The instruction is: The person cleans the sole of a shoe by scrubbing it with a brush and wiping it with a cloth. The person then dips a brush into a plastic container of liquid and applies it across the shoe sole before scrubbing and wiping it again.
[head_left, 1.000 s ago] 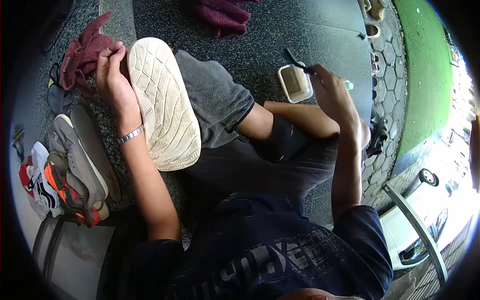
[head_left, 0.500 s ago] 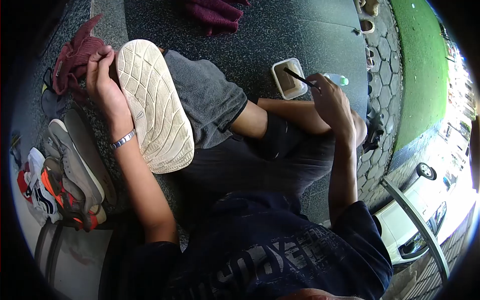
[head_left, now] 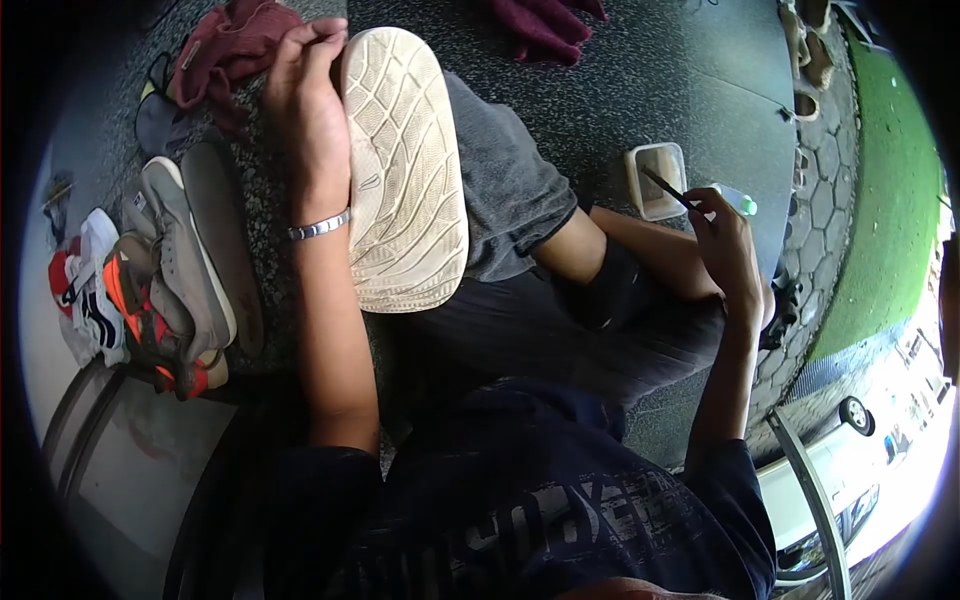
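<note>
A shoe with a cream patterned sole (head_left: 405, 180) rests sole up against a grey cloth (head_left: 505, 170) over my leg. My left hand (head_left: 312, 105) grips the shoe's far left side, its fingers curled at the edge; the shoe's upper is mostly hidden. In my right hand (head_left: 725, 235) is a thin dark brush (head_left: 668, 188), pinched between the fingers. The brush tip is over a clear plastic container (head_left: 658, 208) with pale brown contents. A small bottle with a green cap (head_left: 748, 205) lies just beyond my right hand.
Several shoes (head_left: 190, 255) stand at the left, beside a dark insole (head_left: 222, 215). Maroon cloths lie at the upper left (head_left: 235, 45) and top (head_left: 550, 25). More footwear (head_left: 808, 60) is on the paving at the right. A metal rail (head_left: 812, 490) runs at the lower right.
The brush has swung round from upright to point down into the container. The whole view has shifted, while my left hand keeps its hold on the shoe.
</note>
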### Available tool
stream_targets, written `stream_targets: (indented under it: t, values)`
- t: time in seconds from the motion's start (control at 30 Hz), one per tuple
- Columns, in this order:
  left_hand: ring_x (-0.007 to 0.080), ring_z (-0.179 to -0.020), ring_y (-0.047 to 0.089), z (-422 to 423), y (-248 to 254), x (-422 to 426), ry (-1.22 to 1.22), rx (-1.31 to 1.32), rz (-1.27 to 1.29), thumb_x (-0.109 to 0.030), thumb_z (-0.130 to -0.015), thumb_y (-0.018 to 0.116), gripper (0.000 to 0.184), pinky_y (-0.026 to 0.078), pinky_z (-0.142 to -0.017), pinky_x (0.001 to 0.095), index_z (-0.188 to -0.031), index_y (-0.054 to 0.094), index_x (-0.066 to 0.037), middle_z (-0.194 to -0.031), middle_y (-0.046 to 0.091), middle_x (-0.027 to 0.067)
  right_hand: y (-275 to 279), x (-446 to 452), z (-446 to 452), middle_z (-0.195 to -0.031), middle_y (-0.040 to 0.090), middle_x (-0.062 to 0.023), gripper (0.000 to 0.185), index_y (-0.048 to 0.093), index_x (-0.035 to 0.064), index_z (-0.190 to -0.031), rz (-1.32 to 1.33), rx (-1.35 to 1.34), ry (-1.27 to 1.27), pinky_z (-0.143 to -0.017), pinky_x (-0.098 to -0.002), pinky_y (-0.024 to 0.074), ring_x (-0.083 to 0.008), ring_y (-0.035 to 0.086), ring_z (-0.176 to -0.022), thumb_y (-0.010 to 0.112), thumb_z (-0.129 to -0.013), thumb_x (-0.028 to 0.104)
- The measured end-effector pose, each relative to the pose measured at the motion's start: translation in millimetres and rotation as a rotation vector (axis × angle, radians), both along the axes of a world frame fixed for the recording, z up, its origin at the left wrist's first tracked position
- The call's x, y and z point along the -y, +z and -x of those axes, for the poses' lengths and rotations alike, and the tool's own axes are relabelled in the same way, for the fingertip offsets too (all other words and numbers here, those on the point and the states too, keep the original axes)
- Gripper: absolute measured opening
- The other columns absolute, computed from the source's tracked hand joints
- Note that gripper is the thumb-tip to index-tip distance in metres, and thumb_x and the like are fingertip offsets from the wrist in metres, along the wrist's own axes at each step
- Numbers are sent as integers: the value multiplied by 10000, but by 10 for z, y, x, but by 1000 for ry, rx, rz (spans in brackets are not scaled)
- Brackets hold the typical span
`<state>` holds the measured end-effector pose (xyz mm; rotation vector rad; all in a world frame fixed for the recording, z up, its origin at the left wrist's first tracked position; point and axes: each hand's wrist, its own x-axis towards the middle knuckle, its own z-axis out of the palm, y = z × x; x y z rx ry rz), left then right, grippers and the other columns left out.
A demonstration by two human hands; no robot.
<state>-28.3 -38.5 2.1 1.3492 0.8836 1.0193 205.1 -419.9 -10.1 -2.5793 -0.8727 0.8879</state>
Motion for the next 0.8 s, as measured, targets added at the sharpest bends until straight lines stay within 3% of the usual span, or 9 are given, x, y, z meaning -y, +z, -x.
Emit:
stream_targets:
  t: [0.13, 0.23, 0.4, 0.5, 0.53, 0.63, 0.7, 0.77, 0.8]
  values:
    - [152, -1021, 639, 84, -91, -97, -52, -47, -1, -63, -979, 560, 206, 488, -958, 277, -1095, 704, 28, -1071, 700, 66, -87, 36, -18, -1048, 745, -157, 234, 656, 121, -1211, 1, -54, -14, -830, -449, 555, -339, 731, -1006, 604, -983, 111]
    - [160, -1034, 664, 48, -96, -55, -64, -30, 40, -76, -990, 551, 231, 505, -957, 273, -1128, 699, 35, -1094, 713, 92, -47, 51, 32, -1039, 740, -167, 212, 650, 118, -1200, 46, 168, 67, -815, -459, 546, -338, 731, -984, 585, -998, 110]
    - [154, -1088, 682, -100, 135, 95, -221, -193, -117, -49, -992, 532, 276, 508, -966, 253, -1198, 690, 44, -1148, 733, 138, 264, -374, 199, -1026, 713, -172, 179, 627, 81, -1168, -196, 152, 91, -794, -464, 513, -351, 705, -932, 527, -1020, 89]
    - [84, -839, 607, -243, 293, 201, -201, -377, -164, -65, -941, 626, 190, 486, -755, 225, -1106, 682, 11, -946, 692, 39, 349, -881, 342, -1012, 673, -146, 189, 616, 73, -1164, -368, 304, 230, -856, -439, 459, -335, 660, -983, 503, -1012, 69]
    - [80, -802, 633, -213, 228, 157, -218, -401, -234, -58, -938, 652, 267, 505, -701, 225, -1188, 676, 33, -953, 727, 71, 410, -1122, 429, -1007, 656, -119, 187, 629, 89, -1136, -455, 277, 233, -888, -417, 415, -300, 639, -1005, 515, -989, 73]
    - [78, -800, 626, -231, 323, 211, -202, -427, -223, -63, -938, 654, 233, 502, -711, 229, -1149, 688, 29, -924, 716, 60, 389, -1706, 626, -791, 623, -40, 307, 699, 98, -817, -645, 367, 319, -816, -385, 368, -227, 560, -779, 658, -932, 380]
    - [79, -805, 626, -221, 306, 189, -202, -412, -201, -66, -944, 648, 211, 501, -713, 233, -1129, 693, 26, -916, 711, 55, 323, -2023, 788, -596, 543, 40, 382, 693, 167, -630, -765, 514, 316, -774, -374, 354, -182, 519, -676, 770, -835, 480]
    - [103, -896, 642, -207, 269, 164, -218, -393, -157, -47, -955, 610, 215, 501, -800, 244, -1139, 689, 31, -986, 713, 74, 173, -2276, 826, -574, 534, 54, 358, 714, 180, -629, -916, 595, 365, -769, -365, 340, -179, 489, -665, 795, -799, 485]
    - [126, -985, 657, -196, 245, 166, -240, -383, -121, -27, -963, 575, 234, 501, -887, 252, -1160, 684, 38, -1060, 718, 96, 190, -2334, 819, -619, 619, 11, 273, 760, 166, -751, -884, 671, 401, -749, -410, 439, -218, 597, -665, 783, -804, 433]
